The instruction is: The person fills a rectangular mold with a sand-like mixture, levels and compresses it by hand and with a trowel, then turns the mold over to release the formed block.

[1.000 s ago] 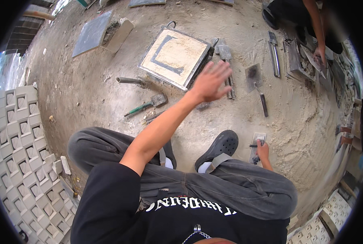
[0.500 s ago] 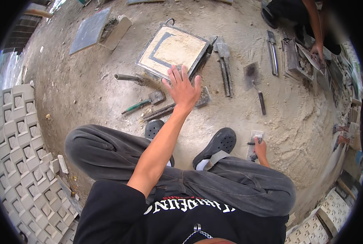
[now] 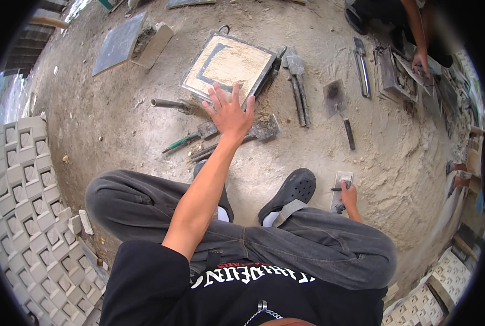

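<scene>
A square metal mould (image 3: 237, 61) packed with pale powder lies on the ground in front of me; a dark bent strip shows along one side of its top. My left hand (image 3: 230, 115), fingers spread, is over the mould's near edge, its fingertips overlapping the powder; whether they touch is unclear. Beside my right knee, my right hand (image 3: 349, 196) is closed round the dark handle of a rectangular plastering trowel (image 3: 344, 176), whose plate is down at the sandy ground. Under my left wrist lie a green-handled tool (image 3: 182, 142) and a flat-ended metal tool (image 3: 267, 128).
A square-bladed trowel (image 3: 335, 98) and long-handled metal tools (image 3: 298, 81) lie right of the mould. A pipe (image 3: 166, 103) sits left. Patterned blocks (image 3: 22, 179) are stacked at far left. At upper right another person's hand (image 3: 420, 62) works at a metal box (image 3: 394, 81).
My left hand has shifted a little left and nearer to me, its fingers still spread. My right hand stays on the plastering trowel with hardly any movement.
</scene>
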`<state>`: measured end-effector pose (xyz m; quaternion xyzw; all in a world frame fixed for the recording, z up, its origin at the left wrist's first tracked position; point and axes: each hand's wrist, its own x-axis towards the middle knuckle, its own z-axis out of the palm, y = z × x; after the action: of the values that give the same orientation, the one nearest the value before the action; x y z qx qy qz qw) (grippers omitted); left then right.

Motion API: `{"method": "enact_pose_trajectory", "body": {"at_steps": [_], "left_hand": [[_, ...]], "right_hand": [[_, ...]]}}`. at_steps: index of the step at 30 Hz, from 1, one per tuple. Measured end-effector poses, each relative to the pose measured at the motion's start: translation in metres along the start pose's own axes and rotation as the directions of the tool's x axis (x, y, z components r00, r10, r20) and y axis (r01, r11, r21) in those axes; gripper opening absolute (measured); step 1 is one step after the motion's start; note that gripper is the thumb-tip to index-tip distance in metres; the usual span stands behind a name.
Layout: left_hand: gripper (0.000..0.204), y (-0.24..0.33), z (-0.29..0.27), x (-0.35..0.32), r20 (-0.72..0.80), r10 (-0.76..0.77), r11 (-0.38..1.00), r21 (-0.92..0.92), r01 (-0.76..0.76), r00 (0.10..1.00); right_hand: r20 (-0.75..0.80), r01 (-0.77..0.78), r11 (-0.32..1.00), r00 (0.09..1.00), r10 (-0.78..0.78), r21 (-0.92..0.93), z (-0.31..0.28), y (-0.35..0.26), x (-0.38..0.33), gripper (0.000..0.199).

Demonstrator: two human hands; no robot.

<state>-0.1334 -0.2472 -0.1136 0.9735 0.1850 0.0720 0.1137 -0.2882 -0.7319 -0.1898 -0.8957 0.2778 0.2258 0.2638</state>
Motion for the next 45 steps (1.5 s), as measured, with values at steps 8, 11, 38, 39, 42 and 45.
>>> {"method": "enact_pose_trajectory", "body": {"at_steps": [8,11,38,39,42,45], "left_hand": [[0.091,0.035,0.005,0.021,0.172,0.127,0.991,-0.060,-0.119,0.977],[0.095,0.052,-0.007,0.042,0.262,0.657,0.726,-0.474,-0.498,0.707],[0.091,0.001,0.031,0.174,0.172,0.079,0.994,0.067,-0.092,0.982],[0.090,0.027,0.021,0.157,0.293,0.257,0.952,0.089,-0.294,0.921],[0.086,0.049,0.016,0.105,0.266,0.831,0.532,-0.127,-0.837,0.488],[0.086,0.048,0.018,0.130,0.083,0.627,0.775,-0.170,-0.609,0.775]], "right_hand": [[0.000,-0.021,1.000,1.000,0.021,-0.001,0.001,-0.005,0.000,0.054],[0.012,-0.003,0.999,1.000,0.003,0.034,0.000,-0.011,-0.004,0.048],[-0.001,-0.032,0.999,0.999,0.032,0.033,0.006,-0.002,0.002,0.050],[-0.024,-0.045,0.999,0.999,0.045,0.019,0.003,0.012,0.001,0.050],[-0.025,-0.054,0.998,0.998,0.055,0.033,0.001,0.001,-0.001,0.050],[0.012,-0.113,0.993,0.994,0.112,0.028,-0.002,-0.014,-0.008,0.054]]}}
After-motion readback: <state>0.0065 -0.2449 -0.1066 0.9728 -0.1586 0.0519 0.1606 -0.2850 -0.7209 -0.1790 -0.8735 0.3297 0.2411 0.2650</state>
